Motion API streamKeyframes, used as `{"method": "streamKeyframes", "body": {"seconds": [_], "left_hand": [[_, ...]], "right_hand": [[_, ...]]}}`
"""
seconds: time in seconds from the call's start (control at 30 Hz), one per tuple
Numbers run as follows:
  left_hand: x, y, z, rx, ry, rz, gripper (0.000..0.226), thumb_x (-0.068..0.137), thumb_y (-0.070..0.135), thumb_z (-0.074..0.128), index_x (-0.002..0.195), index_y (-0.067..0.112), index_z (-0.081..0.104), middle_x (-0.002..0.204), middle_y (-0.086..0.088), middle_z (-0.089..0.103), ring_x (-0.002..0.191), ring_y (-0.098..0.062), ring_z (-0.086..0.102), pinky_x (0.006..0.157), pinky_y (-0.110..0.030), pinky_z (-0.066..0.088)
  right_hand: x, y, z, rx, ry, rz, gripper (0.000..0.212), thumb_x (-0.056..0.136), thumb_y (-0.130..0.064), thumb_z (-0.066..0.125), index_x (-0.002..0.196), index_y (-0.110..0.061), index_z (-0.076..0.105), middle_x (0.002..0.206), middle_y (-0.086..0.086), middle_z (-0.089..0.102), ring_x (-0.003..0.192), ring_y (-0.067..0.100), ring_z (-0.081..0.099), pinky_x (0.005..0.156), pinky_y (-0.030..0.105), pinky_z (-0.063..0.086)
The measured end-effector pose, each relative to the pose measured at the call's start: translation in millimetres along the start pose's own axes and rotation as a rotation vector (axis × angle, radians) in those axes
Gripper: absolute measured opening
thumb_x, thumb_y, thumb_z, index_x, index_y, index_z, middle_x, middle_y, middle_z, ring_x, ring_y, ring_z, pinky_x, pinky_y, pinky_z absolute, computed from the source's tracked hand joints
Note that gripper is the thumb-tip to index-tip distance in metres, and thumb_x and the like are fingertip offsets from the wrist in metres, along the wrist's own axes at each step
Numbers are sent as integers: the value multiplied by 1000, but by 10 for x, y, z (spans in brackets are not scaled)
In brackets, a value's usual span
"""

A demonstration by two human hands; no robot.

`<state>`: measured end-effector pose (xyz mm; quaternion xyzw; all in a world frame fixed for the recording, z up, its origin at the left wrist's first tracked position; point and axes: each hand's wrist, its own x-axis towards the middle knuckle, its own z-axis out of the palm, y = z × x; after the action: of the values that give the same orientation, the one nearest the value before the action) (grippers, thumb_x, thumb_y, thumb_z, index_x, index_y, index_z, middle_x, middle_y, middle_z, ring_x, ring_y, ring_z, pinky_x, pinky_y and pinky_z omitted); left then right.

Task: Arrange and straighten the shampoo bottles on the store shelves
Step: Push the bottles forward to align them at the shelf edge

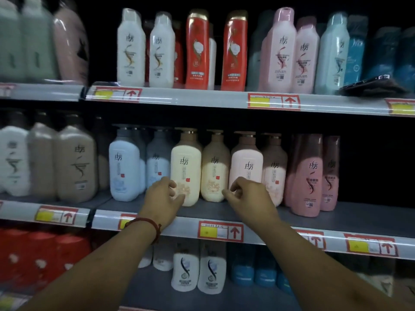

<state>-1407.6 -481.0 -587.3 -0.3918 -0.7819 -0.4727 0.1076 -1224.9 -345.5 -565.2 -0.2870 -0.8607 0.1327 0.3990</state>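
Observation:
On the middle shelf [224,211] stands a row of pump shampoo bottles. My left hand [165,196] grips the lower left side of the front cream bottle [186,162], fingers curled on its edge and thumb across its front. A second cream bottle [214,171] stands just to its right, set slightly further back. My right hand [244,194] hovers with loosely curled fingers in front of the lower part of the pale pink bottle [247,164]; it holds nothing that I can see. A light blue bottle [123,167] stands left of my left hand.
Darker pink bottles [306,173] stand at the right of the middle shelf, beige and white ones [76,162] at the left. The top shelf carries white, red, pink and blue bottles, plus a dark flat object [372,86] on its right edge. Below are white bottles [185,272] and blue ones.

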Motion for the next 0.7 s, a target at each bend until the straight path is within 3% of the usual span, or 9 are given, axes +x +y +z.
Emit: {"method": "streamKeyframes", "body": {"seconds": [0.17,0.27,0.4,0.53,0.7], "left_hand": [[140,-233,-92,-78,12,-33,58,78,36,84,122,14,52,117,-6,57,100,-20,59,91,-34,51],[274,-281,-13,-127,-31,-17,67,75,41,85,125,16,49,116,-4,56,96,-16,60,81,-27,49],[402,-355,127,-223,-38,-7,64,72,48,86,117,18,52,115,-2,65,92,-12,67,78,-28,57],[384,-431,139,-306,-63,-26,51,75,42,85,108,14,59,98,7,67,83,1,64,63,-11,48],[400,-498,135,-353,-85,-86,50,70,48,87,100,17,63,98,6,71,87,-4,67,68,-15,50]], "right_hand": [[106,-275,407,8,-48,38,35,94,-35,63,119,-10,61,108,7,67,96,23,63,81,33,53],[241,-333,603,6,-48,172,40,97,-35,59,124,-5,53,114,15,65,102,30,63,79,33,50],[345,-295,855,3,-84,289,48,96,-38,61,126,-4,46,122,17,60,109,34,62,84,38,53],[400,-244,995,-24,-83,319,48,94,-36,63,125,-5,44,122,17,62,108,34,63,86,40,56],[453,-260,1002,-51,-129,365,41,94,-11,55,130,2,39,124,22,59,110,37,62,88,40,52]]}}
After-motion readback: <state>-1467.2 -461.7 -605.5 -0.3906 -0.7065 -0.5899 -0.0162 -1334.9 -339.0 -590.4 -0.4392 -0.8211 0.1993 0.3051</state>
